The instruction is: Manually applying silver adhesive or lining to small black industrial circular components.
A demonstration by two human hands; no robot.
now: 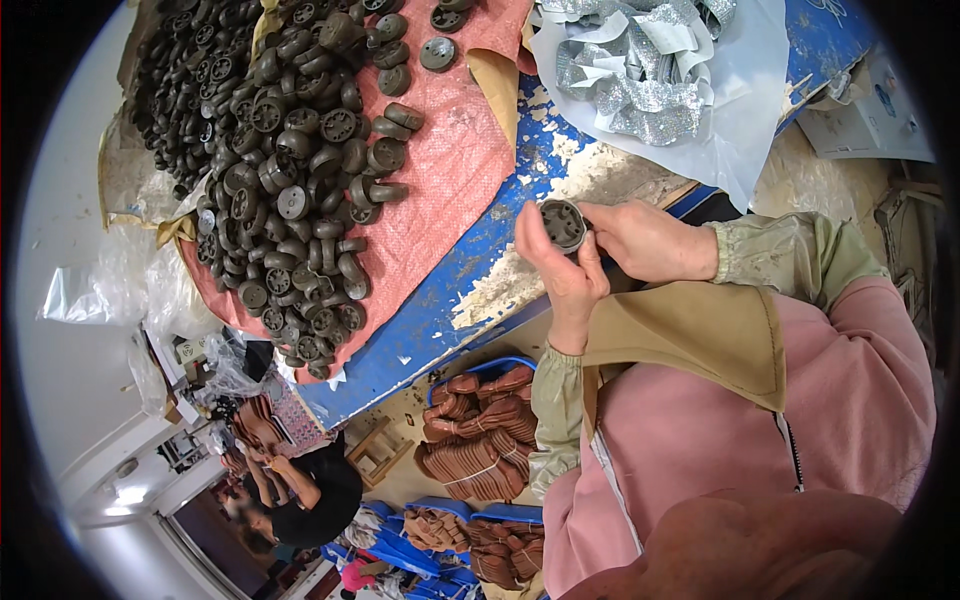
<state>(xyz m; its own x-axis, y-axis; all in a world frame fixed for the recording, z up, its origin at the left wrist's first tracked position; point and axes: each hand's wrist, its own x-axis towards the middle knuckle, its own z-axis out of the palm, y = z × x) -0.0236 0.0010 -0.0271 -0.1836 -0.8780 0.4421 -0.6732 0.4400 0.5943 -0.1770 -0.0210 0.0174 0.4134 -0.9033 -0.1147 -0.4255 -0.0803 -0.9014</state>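
A small dark grey wheel [562,226] with a spoked, holed face is held up above the near edge of the table. My left hand [566,275] grips it from the left and below, the thumb and fingers round its rim. From the right, my right hand [645,240] pinches the rim; its fingertips are partly hidden behind the wheel. A thin pale, shiny edge shows round part of the wheel. To the left, a large heap of similar wheels [290,200] covers a pink woven sheet [450,150]. Shiny silver strips [650,90] with white backing lie beyond my hands.
The silver strips rest on a white plastic sheet [745,110]. The blue table edge [400,365] has peeling paint. Below it stand blue tubs [520,512] with bundled brown pieces [485,430] and a wooden stool [378,450]. A person in black [318,495] works at the lower left.
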